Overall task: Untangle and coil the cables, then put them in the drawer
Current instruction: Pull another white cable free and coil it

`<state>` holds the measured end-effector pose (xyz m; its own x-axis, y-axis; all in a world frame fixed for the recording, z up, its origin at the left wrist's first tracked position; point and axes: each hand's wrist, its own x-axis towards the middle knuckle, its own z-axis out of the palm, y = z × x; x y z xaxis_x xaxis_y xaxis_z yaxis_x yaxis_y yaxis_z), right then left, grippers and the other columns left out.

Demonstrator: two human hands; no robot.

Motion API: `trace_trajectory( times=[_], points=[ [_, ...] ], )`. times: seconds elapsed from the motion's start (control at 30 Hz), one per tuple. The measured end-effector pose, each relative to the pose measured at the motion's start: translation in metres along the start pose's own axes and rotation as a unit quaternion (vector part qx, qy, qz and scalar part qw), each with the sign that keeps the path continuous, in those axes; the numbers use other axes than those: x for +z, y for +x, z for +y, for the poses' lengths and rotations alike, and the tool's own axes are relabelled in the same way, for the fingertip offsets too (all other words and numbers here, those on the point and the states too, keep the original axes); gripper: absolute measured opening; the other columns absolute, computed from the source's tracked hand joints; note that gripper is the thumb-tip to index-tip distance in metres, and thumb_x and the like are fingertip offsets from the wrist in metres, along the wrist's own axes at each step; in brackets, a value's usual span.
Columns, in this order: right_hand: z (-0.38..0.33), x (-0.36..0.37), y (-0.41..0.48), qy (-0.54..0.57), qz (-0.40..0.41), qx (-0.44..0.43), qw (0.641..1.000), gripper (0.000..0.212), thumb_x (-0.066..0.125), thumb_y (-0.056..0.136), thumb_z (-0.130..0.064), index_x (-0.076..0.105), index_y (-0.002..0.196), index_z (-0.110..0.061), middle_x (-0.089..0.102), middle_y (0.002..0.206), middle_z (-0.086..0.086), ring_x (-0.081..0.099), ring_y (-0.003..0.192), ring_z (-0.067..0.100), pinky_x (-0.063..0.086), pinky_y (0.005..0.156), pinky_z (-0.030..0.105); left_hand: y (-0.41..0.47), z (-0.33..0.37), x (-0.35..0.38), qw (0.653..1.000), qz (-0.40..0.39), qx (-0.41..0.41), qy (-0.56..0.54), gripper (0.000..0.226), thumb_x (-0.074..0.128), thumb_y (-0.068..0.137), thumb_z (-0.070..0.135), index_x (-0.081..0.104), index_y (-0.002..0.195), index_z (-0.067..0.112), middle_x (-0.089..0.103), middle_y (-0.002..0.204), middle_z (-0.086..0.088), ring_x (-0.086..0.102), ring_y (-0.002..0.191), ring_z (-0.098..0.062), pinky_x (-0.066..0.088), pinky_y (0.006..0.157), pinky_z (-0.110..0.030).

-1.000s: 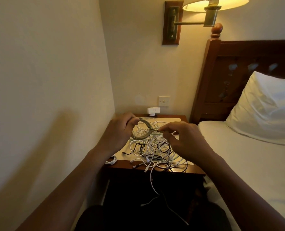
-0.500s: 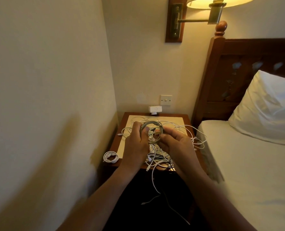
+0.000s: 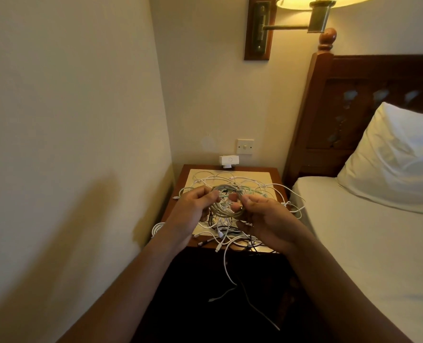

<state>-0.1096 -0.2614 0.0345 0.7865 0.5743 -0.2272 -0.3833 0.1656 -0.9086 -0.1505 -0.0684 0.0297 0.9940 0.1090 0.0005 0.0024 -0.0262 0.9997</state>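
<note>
While both grip it, coiled cable (image 3: 226, 211) sits between left hand (image 3: 193, 209) and right hand (image 3: 264, 219).

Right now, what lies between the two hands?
A coiled grey cable, held above the nightstand by the left hand and right hand; the head view shows it.

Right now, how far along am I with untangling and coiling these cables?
Early on. Done: one small white coil lies at the front left corner of the nightstand. In hand: your left hand and right hand grip a greyish coil above the pile. Left: a tangle of white and black cables covers the nightstand, with ends dangling over its front. No drawer shows, so nothing looks put away.
</note>
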Motion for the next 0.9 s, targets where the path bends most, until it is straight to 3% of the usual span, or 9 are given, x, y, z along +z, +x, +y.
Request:
trace_trajectory(
  times=[0.13, 0.23, 0.3, 0.37, 0.47, 0.6, 0.73, 0.83, 0.9],
  points=[
    [-0.003, 0.007, 0.000, -0.079, 0.021, -0.034, 0.996, 0.029, 0.048, 0.107, -0.024, 0.074, 0.115, -0.012, 0.066, 0.083, 0.000, 0.058, 0.083, 0.015, 0.043, 0.081, 0.033, 0.002, -0.002, -0.006, 0.994, 0.052, 0.026, 0.095, 0.014, 0.070, 0.095, 0.033, 0.068, 0.088, 0.021, 0.057, 0.065, 0.013, 0.044, 0.058, -0.006, 0.035, 0.057, -0.027],
    [0.002, 0.013, 0.003, -0.299, 0.095, -0.116, 0.942, 0.015, 0.061, 0.102, -0.020, 0.075, 0.105, -0.018, 0.072, 0.083, -0.003, 0.066, 0.080, 0.011, 0.050, 0.078, 0.029, 0.001, -0.001, -0.008, 0.986, 0.072, -0.015, 0.150, 0.024, 0.079, 0.088, 0.038, 0.063, 0.102, 0.027, 0.062, 0.084, 0.004, 0.050, 0.069, -0.010, 0.040, 0.066, -0.031],
    [0.010, 0.015, 0.004, -0.426, 0.133, -0.159, 0.881, 0.010, 0.063, 0.101, -0.023, 0.072, 0.104, -0.020, 0.074, 0.085, -0.005, 0.069, 0.079, 0.005, 0.051, 0.071, 0.023, 0.000, 0.001, -0.008, 0.994, 0.063, -0.062, 0.058, 0.023, 0.075, 0.092, 0.027, 0.062, 0.109, 0.020, 0.060, 0.083, -0.002, 0.050, 0.067, -0.013, 0.044, 0.062, -0.032],
    [0.018, 0.017, 0.004, -0.472, 0.153, -0.183, 0.849, 0.011, 0.063, 0.102, -0.026, 0.072, 0.101, -0.019, 0.074, 0.086, -0.006, 0.069, 0.078, 0.004, 0.052, 0.068, 0.023, -0.003, 0.009, -0.005, 0.988, 0.048, -0.106, -0.104, 0.013, 0.060, 0.100, 0.014, 0.061, 0.112, 0.009, 0.058, 0.082, -0.007, 0.055, 0.067, -0.015, 0.051, 0.063, -0.030],
    [0.021, 0.018, 0.004, -0.454, 0.159, -0.177, 0.858, 0.012, 0.062, 0.102, -0.028, 0.072, 0.097, -0.023, 0.075, 0.087, -0.006, 0.070, 0.080, 0.008, 0.060, 0.078, 0.038, -0.005, 0.016, -0.006, 0.968, 0.046, -0.110, -0.223, 0.029, 0.039, 0.102, 0.002, 0.065, 0.115, 0.000, 0.066, 0.085, -0.013, 0.069, 0.079, -0.023, 0.059, 0.075, -0.036],
    [0.016, 0.018, 0.004, -0.406, 0.148, -0.161, 0.887, 0.017, 0.061, 0.102, -0.026, 0.069, 0.088, -0.031, 0.076, 0.088, -0.004, 0.073, 0.085, 0.014, 0.060, 0.086, 0.050, -0.006, 0.016, -0.010, 0.988, 0.014, -0.086, -0.129, 0.026, 0.055, 0.102, 0.006, 0.069, 0.124, 0.011, 0.077, 0.107, -0.007, 0.073, 0.096, -0.019, 0.057, 0.075, -0.029],
    [0.013, 0.018, 0.004, -0.382, 0.150, -0.153, 0.899, 0.013, 0.060, 0.103, -0.021, 0.072, 0.104, -0.017, 0.074, 0.093, 0.000, 0.073, 0.085, 0.015, 0.062, 0.086, 0.043, -0.009, 0.016, -0.007, 0.993, 0.017, -0.087, -0.078, 0.056, 0.083, 0.073, 0.023, 0.062, 0.124, 0.013, 0.079, 0.103, -0.009, 0.074, 0.085, -0.016, 0.057, 0.068, -0.025],
    [0.014, 0.021, 0.001, -0.350, 0.125, -0.150, 0.916, 0.016, 0.060, 0.103, -0.018, 0.073, 0.112, -0.016, 0.073, 0.098, -0.001, 0.074, 0.086, 0.014, 0.063, 0.082, 0.034, -0.006, 0.009, 0.000, 0.993, 0.082, -0.041, 0.077, 0.051, 0.089, 0.075, 0.032, 0.066, 0.118, 0.019, 0.077, 0.088, -0.003, 0.068, 0.067, -0.008, 0.052, 0.057, -0.024],
    [0.014, 0.022, -0.001, -0.322, 0.114, -0.142, 0.929, 0.016, 0.059, 0.103, -0.015, 0.073, 0.111, -0.017, 0.073, 0.098, 0.000, 0.074, 0.086, 0.015, 0.062, 0.082, 0.032, -0.003, 0.002, 0.001, 0.972, 0.131, 0.005, 0.193, 0.047, 0.088, 0.072, 0.048, 0.068, 0.109, 0.026, 0.068, 0.081, 0.001, 0.060, 0.067, -0.010, 0.046, 0.057, -0.028]
  ],
)
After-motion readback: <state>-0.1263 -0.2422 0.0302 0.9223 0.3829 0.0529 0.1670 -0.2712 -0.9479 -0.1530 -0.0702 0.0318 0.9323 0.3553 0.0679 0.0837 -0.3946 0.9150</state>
